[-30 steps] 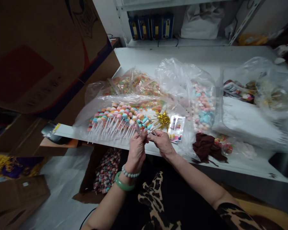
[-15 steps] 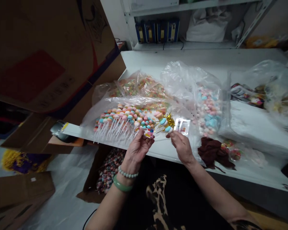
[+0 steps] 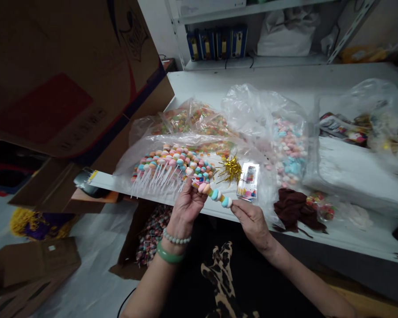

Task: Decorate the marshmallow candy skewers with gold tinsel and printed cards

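From the right hand [image 3: 252,221], gold ties [image 3: 231,170] at 11 o'clock, printed cards [image 3: 248,181] at 12 and brown cloth [image 3: 291,210] at 3 obstruct low passage. A plastic bag [image 3: 289,154] blocks 1 o'clock; beyond it, a tabletop strip [image 3: 285,78] leaves sideways room before the shelf [image 3: 215,65].

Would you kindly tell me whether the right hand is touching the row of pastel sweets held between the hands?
Touching: the head view shows the fingertips of the right hand meeting the white end of the row of pastel sweets.

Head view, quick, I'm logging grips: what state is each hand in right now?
Left hand: closed on a small printed packet, fingers partly curled.
Right hand: closed, thumb and finger pinching the end of a candy skewer.
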